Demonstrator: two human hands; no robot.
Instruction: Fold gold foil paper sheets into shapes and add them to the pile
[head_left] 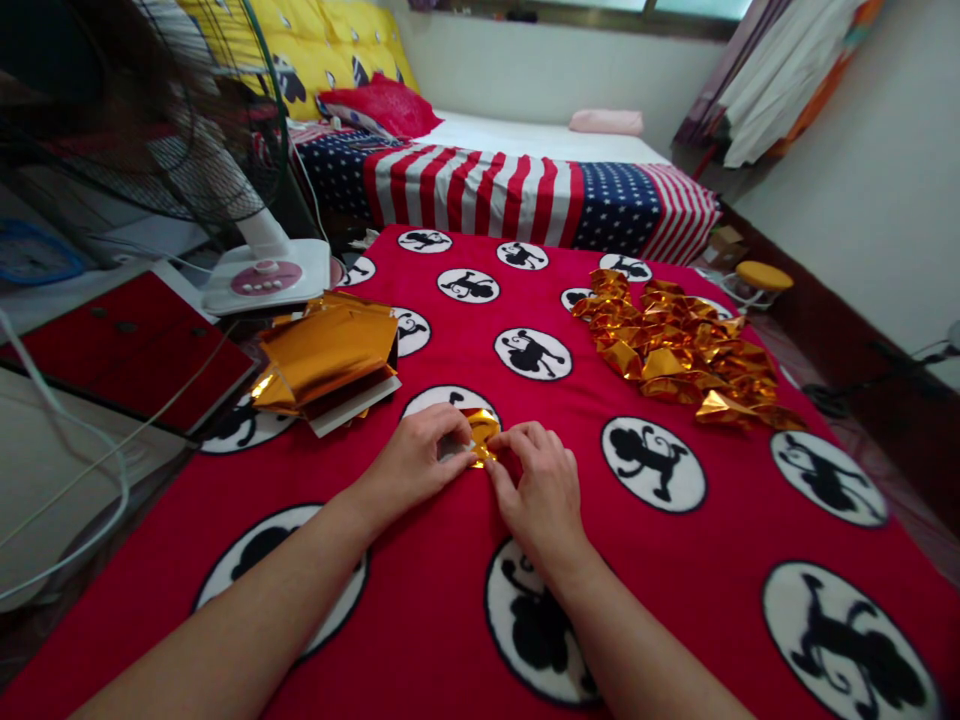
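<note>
A small piece of gold foil paper (484,428) is held between my two hands, just above or on the red cloth with monkey prints (465,370). My left hand (421,450) pinches its left side, and my right hand (541,485) pinches its right side. The paper looks curved or partly folded, with part of it hidden by my fingers. To the left lies a stack of flat gold foil sheets (330,350), showing a white edge underneath. At the right, folded gold foil pieces (675,345) sit in a heap.
A fan (266,275) stands at the left beyond the foil stack, near a dark red panel (127,340) and a white cable (112,450). Behind the cloth-covered surface is a bed with a striped, starred cover (487,190). A yellow-topped stool (763,277) stands at the right.
</note>
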